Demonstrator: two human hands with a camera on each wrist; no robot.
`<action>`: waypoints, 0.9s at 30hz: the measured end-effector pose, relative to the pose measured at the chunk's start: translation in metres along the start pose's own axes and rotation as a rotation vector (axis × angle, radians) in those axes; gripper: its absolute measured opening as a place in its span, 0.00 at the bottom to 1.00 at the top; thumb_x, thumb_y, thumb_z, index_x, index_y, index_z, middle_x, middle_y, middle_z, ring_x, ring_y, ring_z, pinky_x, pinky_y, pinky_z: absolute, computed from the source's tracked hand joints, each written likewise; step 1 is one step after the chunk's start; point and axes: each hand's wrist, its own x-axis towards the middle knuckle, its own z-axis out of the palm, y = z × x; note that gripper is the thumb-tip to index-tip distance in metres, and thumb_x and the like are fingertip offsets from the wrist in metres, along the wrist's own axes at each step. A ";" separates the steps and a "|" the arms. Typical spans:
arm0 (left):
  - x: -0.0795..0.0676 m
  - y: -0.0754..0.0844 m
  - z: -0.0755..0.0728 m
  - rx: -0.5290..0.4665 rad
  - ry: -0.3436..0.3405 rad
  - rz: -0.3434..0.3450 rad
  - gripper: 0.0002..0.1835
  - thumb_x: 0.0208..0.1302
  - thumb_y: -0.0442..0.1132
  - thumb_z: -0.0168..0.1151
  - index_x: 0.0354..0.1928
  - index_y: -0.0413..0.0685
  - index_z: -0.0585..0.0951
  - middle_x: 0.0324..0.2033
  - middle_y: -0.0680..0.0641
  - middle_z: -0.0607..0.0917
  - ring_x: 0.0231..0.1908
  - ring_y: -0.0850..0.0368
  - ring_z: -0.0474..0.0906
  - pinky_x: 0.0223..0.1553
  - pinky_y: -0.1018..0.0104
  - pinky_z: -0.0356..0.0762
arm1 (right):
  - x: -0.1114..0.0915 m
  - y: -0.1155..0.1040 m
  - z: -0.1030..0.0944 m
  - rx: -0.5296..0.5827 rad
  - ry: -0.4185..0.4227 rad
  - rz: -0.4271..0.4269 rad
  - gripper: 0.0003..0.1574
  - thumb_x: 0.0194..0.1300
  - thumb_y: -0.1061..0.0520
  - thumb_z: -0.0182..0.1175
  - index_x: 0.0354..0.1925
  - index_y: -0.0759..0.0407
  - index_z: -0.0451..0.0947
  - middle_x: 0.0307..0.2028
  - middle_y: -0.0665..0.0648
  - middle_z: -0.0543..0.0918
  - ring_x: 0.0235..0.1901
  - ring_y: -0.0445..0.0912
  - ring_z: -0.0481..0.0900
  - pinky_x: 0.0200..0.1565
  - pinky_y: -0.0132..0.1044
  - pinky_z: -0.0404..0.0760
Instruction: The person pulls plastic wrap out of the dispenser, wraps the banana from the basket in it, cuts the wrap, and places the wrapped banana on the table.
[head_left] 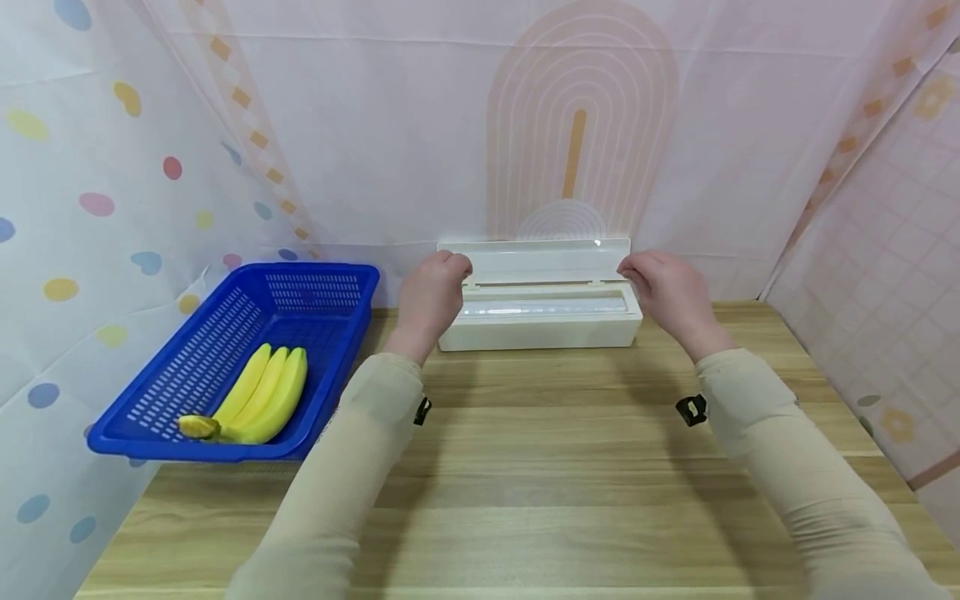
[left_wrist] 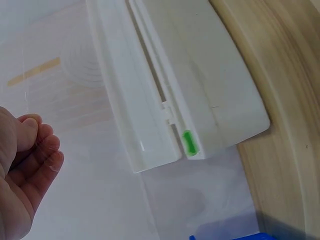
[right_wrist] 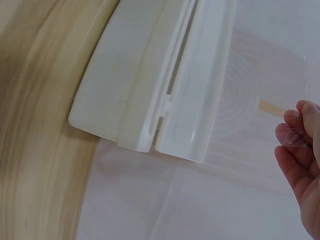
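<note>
At the back of the table stands a white cling film dispenser (head_left: 540, 337), its lid (head_left: 543, 262) raised, with a clear roll (head_left: 551, 307) inside. My left hand (head_left: 432, 298) is at the dispenser's left end and pinches thin clear cling film between thumb and fingers. My right hand (head_left: 670, 293), at the right end, pinches the film too. Crinkled cling film (right_wrist: 294, 138) lies over its fingers in the right wrist view. The film is so clear that its stretch between the hands hardly shows. A green piece (left_wrist: 189, 143) sits at one end of the dispenser.
To the left, a blue plastic basket (head_left: 352, 354) holds a bunch of yellow bananas (head_left: 277, 400). Patterned cloth (head_left: 375, 125) hangs around the wooden table (head_left: 555, 500), close behind the dispenser.
</note>
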 end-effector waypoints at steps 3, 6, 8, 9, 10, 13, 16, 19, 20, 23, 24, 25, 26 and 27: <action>0.003 0.000 -0.004 -0.008 0.001 0.008 0.10 0.57 0.20 0.60 0.37 0.39 0.84 0.34 0.41 0.85 0.36 0.43 0.82 0.33 0.52 0.82 | 0.002 0.000 -0.002 0.005 0.004 -0.005 0.03 0.66 0.68 0.62 0.38 0.65 0.82 0.36 0.63 0.86 0.38 0.59 0.82 0.41 0.52 0.80; 0.006 0.000 -0.008 -0.014 -0.005 0.022 0.11 0.56 0.19 0.59 0.37 0.38 0.83 0.34 0.40 0.85 0.36 0.42 0.83 0.35 0.53 0.82 | 0.004 0.000 -0.003 0.014 0.007 -0.007 0.03 0.66 0.69 0.61 0.38 0.65 0.81 0.36 0.63 0.85 0.38 0.58 0.82 0.41 0.52 0.80; 0.008 0.000 -0.010 -0.018 -0.008 0.029 0.11 0.56 0.19 0.58 0.37 0.38 0.83 0.35 0.40 0.85 0.36 0.42 0.82 0.36 0.52 0.82 | 0.006 -0.001 -0.005 0.022 0.016 -0.015 0.03 0.66 0.69 0.61 0.38 0.65 0.81 0.36 0.63 0.85 0.38 0.59 0.82 0.41 0.52 0.80; 0.009 0.001 -0.011 -0.019 -0.010 0.032 0.11 0.57 0.19 0.58 0.38 0.38 0.83 0.35 0.40 0.85 0.36 0.42 0.82 0.36 0.53 0.82 | 0.006 -0.001 -0.005 0.028 0.021 -0.021 0.04 0.66 0.70 0.61 0.38 0.66 0.80 0.36 0.63 0.85 0.38 0.59 0.82 0.41 0.52 0.79; 0.009 0.001 -0.012 -0.019 -0.011 0.035 0.11 0.57 0.19 0.58 0.38 0.38 0.83 0.35 0.40 0.85 0.36 0.42 0.82 0.37 0.52 0.82 | 0.007 0.000 -0.006 0.032 0.027 -0.027 0.04 0.66 0.70 0.61 0.38 0.66 0.80 0.36 0.64 0.85 0.38 0.59 0.81 0.41 0.52 0.79; 0.011 0.002 -0.015 -0.021 -0.015 0.043 0.10 0.59 0.20 0.59 0.38 0.37 0.83 0.35 0.39 0.85 0.37 0.42 0.82 0.39 0.53 0.82 | 0.009 0.000 -0.007 0.042 0.043 -0.050 0.04 0.65 0.72 0.61 0.38 0.67 0.80 0.35 0.64 0.84 0.37 0.59 0.81 0.42 0.52 0.79; 0.013 0.004 -0.020 -0.023 -0.019 0.047 0.08 0.61 0.21 0.60 0.39 0.37 0.83 0.36 0.39 0.85 0.38 0.42 0.82 0.40 0.53 0.82 | 0.011 0.001 -0.009 0.048 0.060 -0.069 0.05 0.65 0.72 0.60 0.38 0.68 0.79 0.35 0.65 0.84 0.37 0.60 0.81 0.42 0.52 0.79; 0.016 0.005 -0.025 -0.021 -0.017 0.047 0.07 0.62 0.23 0.61 0.40 0.37 0.83 0.36 0.39 0.85 0.38 0.42 0.82 0.39 0.52 0.83 | 0.014 0.001 -0.011 0.049 0.075 -0.097 0.04 0.65 0.72 0.60 0.39 0.68 0.79 0.35 0.65 0.84 0.37 0.60 0.80 0.42 0.52 0.79; 0.017 0.005 -0.026 -0.022 -0.015 0.047 0.07 0.63 0.23 0.61 0.40 0.37 0.83 0.36 0.39 0.85 0.39 0.41 0.82 0.38 0.52 0.82 | 0.015 0.001 -0.012 0.051 0.080 -0.105 0.04 0.65 0.72 0.60 0.39 0.69 0.79 0.35 0.65 0.84 0.37 0.60 0.80 0.42 0.52 0.79; 0.020 0.006 -0.029 -0.023 -0.002 0.055 0.06 0.63 0.24 0.61 0.40 0.37 0.83 0.36 0.39 0.85 0.39 0.41 0.81 0.38 0.51 0.82 | 0.019 0.002 -0.015 0.048 0.087 -0.128 0.04 0.65 0.72 0.60 0.39 0.70 0.78 0.35 0.66 0.83 0.37 0.60 0.80 0.42 0.52 0.79; 0.021 0.006 -0.030 -0.026 0.002 0.060 0.06 0.63 0.23 0.61 0.39 0.37 0.83 0.36 0.39 0.84 0.39 0.40 0.81 0.39 0.51 0.82 | 0.020 0.003 -0.016 0.049 0.090 -0.131 0.04 0.65 0.72 0.60 0.39 0.70 0.78 0.35 0.66 0.83 0.37 0.61 0.80 0.42 0.52 0.79; 0.022 0.006 -0.031 -0.031 0.008 0.066 0.06 0.63 0.23 0.61 0.39 0.37 0.83 0.35 0.38 0.84 0.39 0.40 0.81 0.39 0.50 0.82 | 0.021 0.002 -0.017 0.049 0.093 -0.132 0.04 0.65 0.72 0.60 0.39 0.70 0.78 0.35 0.66 0.83 0.37 0.61 0.80 0.42 0.53 0.79; 0.023 0.006 -0.032 -0.031 0.012 0.071 0.06 0.63 0.23 0.60 0.39 0.36 0.83 0.35 0.38 0.84 0.38 0.40 0.81 0.39 0.50 0.82 | 0.022 0.002 -0.018 0.050 0.096 -0.134 0.04 0.65 0.72 0.60 0.39 0.70 0.78 0.35 0.66 0.83 0.37 0.61 0.80 0.42 0.53 0.79; 0.024 0.006 -0.033 -0.030 0.017 0.076 0.06 0.63 0.23 0.60 0.39 0.36 0.83 0.35 0.38 0.84 0.38 0.40 0.81 0.40 0.50 0.82 | 0.023 0.001 -0.019 0.048 0.098 -0.135 0.04 0.65 0.72 0.60 0.39 0.70 0.78 0.35 0.66 0.83 0.37 0.61 0.80 0.42 0.53 0.79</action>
